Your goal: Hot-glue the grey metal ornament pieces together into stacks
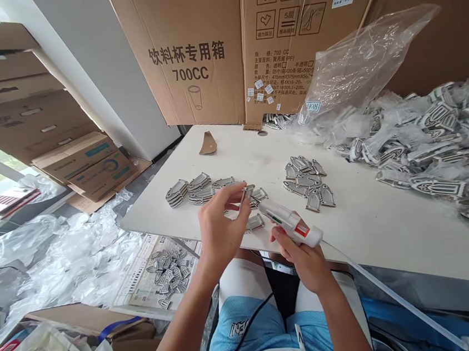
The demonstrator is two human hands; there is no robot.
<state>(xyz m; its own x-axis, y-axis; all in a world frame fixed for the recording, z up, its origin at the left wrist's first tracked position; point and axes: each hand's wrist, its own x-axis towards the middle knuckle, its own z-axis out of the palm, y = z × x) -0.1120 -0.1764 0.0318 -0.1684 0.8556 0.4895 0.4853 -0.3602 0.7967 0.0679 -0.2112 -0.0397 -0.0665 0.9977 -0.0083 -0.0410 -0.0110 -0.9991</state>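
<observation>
My left hand (pixel 224 218) pinches a small silver arch-shaped metal piece (pixel 246 194) between thumb and fingers, above the table's front edge. My right hand (pixel 304 257) is wrapped round a white glue gun (pixel 290 222) with a red patch, its nozzle pointing at the piece. A long translucent stick (pixel 384 285) runs out of the gun's back to the lower right. On the table just below my hands lies another arch-shaped piece (pixel 255 223). Left of them are neat stacks of such pieces (pixel 176 193); a loose group of pieces (pixel 307 182) lies to the right.
A big heap of plastic-wrapped pieces (pixel 436 143) covers the right of the white table (pixel 373 222). Cardboard boxes (pixel 185 30) stand behind it, with a clear bag (pixel 369 61) in front. More pieces (pixel 171 271) lie on a lower newspaper-covered surface at left, beside plastic wrapping (pixel 59 261).
</observation>
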